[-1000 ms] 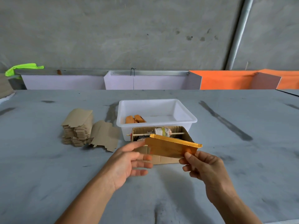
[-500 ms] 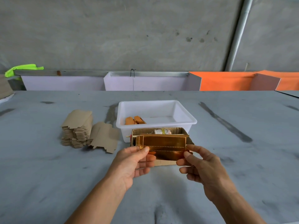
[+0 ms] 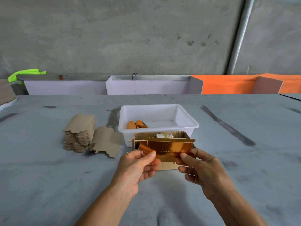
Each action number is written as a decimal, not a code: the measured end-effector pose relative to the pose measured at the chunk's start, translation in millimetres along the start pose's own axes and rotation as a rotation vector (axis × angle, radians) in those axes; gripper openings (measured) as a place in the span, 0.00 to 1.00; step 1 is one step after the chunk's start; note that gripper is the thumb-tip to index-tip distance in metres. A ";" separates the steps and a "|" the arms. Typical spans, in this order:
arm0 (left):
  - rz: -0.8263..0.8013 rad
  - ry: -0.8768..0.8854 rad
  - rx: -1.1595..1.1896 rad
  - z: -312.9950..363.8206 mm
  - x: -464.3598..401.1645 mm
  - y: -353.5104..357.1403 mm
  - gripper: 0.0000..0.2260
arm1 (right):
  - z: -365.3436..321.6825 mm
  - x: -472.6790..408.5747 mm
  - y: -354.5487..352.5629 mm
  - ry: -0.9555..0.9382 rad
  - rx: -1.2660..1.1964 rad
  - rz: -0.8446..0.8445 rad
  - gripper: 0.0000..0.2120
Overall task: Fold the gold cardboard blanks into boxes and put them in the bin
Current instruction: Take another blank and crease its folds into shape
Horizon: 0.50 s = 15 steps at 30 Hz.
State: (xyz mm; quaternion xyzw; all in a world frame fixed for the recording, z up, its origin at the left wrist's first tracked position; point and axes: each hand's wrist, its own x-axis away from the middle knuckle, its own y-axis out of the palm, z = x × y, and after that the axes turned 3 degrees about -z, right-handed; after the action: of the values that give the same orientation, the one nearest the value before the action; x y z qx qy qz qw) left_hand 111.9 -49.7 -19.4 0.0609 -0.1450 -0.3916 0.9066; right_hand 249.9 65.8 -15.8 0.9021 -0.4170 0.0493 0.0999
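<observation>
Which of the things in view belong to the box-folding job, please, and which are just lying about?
Part of the job:
gold blank, pinched by left hand and right hand
stack of blanks and the loose blank beside it
white bin holding folded boxes

Lying about:
open cardboard box of odds and ends
green cloth
</observation>
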 end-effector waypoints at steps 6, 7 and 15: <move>0.003 -0.023 0.071 -0.9 -2.6 2.9 0.02 | 3.9 -6.3 -4.5 0.082 -0.140 -0.056 0.08; -0.002 -0.030 0.087 -0.4 -2.4 3.2 0.02 | 3.9 -7.1 -4.2 0.091 -0.170 -0.050 0.07; 0.056 0.019 0.112 -4.3 -2.7 5.8 0.05 | 9.0 -8.4 2.3 0.026 -0.174 0.037 0.08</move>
State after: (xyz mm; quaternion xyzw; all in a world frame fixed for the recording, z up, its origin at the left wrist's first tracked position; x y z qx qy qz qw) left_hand 115.5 -43.7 -22.8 0.1113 -0.1599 -0.3568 0.9136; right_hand 242.8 68.6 -25.6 0.8814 -0.4350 0.0264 0.1823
